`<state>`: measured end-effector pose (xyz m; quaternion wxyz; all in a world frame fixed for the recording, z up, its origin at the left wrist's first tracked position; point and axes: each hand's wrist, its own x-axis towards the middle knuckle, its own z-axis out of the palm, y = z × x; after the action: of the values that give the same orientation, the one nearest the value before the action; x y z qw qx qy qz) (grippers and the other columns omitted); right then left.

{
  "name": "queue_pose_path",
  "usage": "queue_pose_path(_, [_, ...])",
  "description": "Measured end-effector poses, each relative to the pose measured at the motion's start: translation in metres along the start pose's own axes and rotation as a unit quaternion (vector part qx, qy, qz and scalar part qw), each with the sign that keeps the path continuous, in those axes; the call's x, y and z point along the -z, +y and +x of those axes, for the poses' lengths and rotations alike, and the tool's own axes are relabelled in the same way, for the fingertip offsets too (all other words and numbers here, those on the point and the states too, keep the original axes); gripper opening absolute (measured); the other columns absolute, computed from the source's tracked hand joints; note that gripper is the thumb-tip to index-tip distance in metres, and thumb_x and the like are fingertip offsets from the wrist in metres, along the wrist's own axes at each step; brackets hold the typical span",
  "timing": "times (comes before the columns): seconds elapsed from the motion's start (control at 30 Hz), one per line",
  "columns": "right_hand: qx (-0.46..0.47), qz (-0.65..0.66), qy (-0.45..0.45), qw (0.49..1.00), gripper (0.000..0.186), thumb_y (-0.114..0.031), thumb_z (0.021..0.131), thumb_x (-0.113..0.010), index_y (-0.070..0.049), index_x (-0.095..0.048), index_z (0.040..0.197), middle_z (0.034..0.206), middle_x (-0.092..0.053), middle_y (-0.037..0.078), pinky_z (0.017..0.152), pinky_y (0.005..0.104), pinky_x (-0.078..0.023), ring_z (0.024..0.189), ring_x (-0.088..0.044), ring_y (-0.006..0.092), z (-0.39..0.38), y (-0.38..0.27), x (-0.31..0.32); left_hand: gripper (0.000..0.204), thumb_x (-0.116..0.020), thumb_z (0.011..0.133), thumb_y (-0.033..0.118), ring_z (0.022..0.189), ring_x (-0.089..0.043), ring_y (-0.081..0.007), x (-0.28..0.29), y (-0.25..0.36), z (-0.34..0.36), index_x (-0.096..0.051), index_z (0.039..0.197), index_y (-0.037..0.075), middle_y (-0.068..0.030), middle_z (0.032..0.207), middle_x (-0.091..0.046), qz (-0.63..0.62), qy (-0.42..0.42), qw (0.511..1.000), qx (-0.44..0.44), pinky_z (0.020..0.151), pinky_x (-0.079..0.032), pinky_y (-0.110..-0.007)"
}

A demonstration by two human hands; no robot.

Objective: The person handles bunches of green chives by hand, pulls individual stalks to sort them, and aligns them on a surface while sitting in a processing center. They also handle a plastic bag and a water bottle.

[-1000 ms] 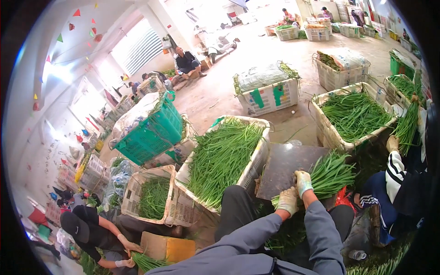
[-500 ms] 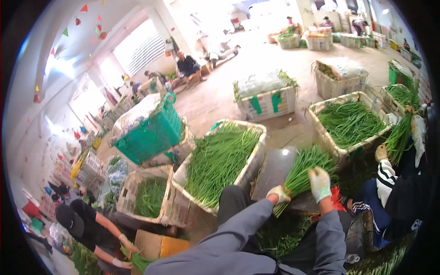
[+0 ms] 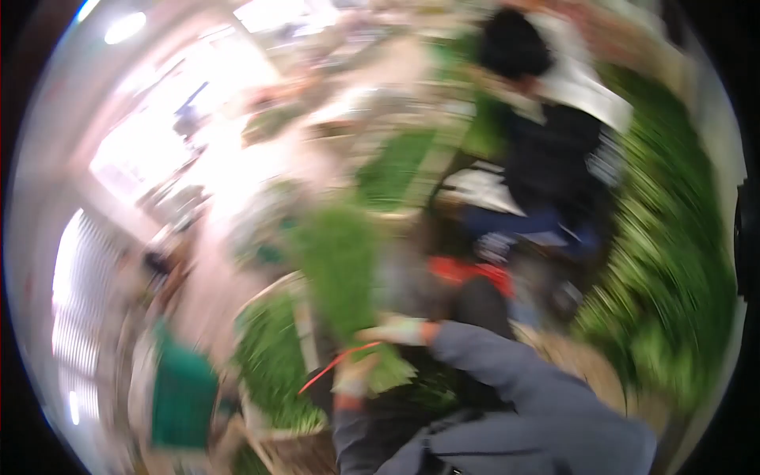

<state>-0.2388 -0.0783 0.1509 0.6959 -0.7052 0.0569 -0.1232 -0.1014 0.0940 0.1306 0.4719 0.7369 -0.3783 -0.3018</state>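
Note:
A bunch of long, thin green chives [image 3: 336, 265] stands out in front of me, its leaf ends pointing away and its cut ends toward my lap. My left hand [image 3: 356, 374], in a pale glove, is closed on the bunch near the cut ends. My right hand [image 3: 392, 328], gloved too, grips the bunch from the right, just above the left. A thin orange-red band [image 3: 336, 367] runs across the bunch at my hands, one end sticking out to the lower left. Motion blur hides the single fingers.
Left of my knees is a pale crate [image 3: 299, 317] of chives; another crate [image 3: 396, 170] of greens lies beyond. A person [image 3: 554, 142] in dark clothes sits close on the right, before a big heap of greens [image 3: 665, 261]. A green crate [image 3: 184, 392] stands at the lower left.
The view has swung right and blurred. The bunch is now held upright nearer my body, and my right hand has gone from its leaves to beside my left hand at the band.

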Motion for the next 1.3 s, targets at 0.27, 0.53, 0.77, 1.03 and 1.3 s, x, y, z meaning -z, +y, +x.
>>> queue_pose_path(0.27, [0.291,0.057,0.342,0.891,0.132,-0.026,0.059,-0.09,0.002,-0.002,0.153,0.135,-0.052,0.025,0.105,0.0342,-0.043,0.126,-0.053,0.0293,-0.115,-0.07,-0.068,0.09,-0.061,0.087,0.044,0.118,-0.052,-0.0294,-0.009,0.109,-0.017,-0.02,0.154,0.001,-0.0198,0.143,-0.044,-0.249,-0.047,0.947,-0.198,0.102,-0.042,-0.042])
queue_pose_path(0.53, [0.295,0.097,0.603,0.735,0.076,-0.012,0.068,-0.083,0.003,-0.049,0.135,0.13,-0.06,0.013,0.104,0.0377,-0.046,0.117,-0.059,0.0222,-0.326,-0.118,-0.012,0.124,-0.055,0.076,0.084,0.142,-0.034,-0.0335,-0.227,0.286,-0.099,-0.01,0.157,0.001,-0.022,0.155,-0.03,-0.204,-0.417,0.805,-0.37,0.118,-0.023,-0.046])
queue_pose_path(0.77, [0.215,-0.05,0.86,0.46,0.048,0.0,0.078,-0.078,0.003,-0.056,0.121,0.12,-0.065,0.015,0.099,0.0381,-0.051,0.107,-0.063,0.0235,-0.592,-0.067,0.017,0.095,-0.055,0.095,0.057,0.143,-0.036,-0.0346,-0.185,0.197,0.032,-0.005,0.158,0.006,-0.0236,0.155,-0.032,-0.072,-0.307,0.883,-0.348,0.116,-0.03,-0.045])
queue_pose_path(1.03, [-0.18,-0.352,0.863,0.314,0.106,-0.025,0.066,-0.09,0.005,-0.026,0.146,0.128,-0.06,0.021,0.099,0.0347,-0.049,0.114,-0.061,0.0248,-0.799,-0.094,0.08,0.087,-0.059,0.095,0.045,0.133,-0.047,-0.0374,-0.018,0.078,0.115,-0.007,0.159,0.018,-0.0188,0.153,-0.037,0.018,-0.114,0.988,-0.104,0.106,-0.04,-0.048])
queue_pose_path(1.3, [-0.715,-0.306,0.547,0.308,0.102,-0.038,0.075,-0.083,-0.015,-0.023,0.154,0.146,-0.041,0.018,0.102,0.0523,-0.045,0.128,-0.05,0.0386,-0.796,0.101,0.138,0.077,-0.052,0.103,0.035,0.131,-0.05,-0.0353,0.033,0.081,0.069,-0.004,0.159,0.014,-0.0168,0.154,-0.039,0.041,-0.059,0.996,-0.044,0.104,-0.044,-0.045])
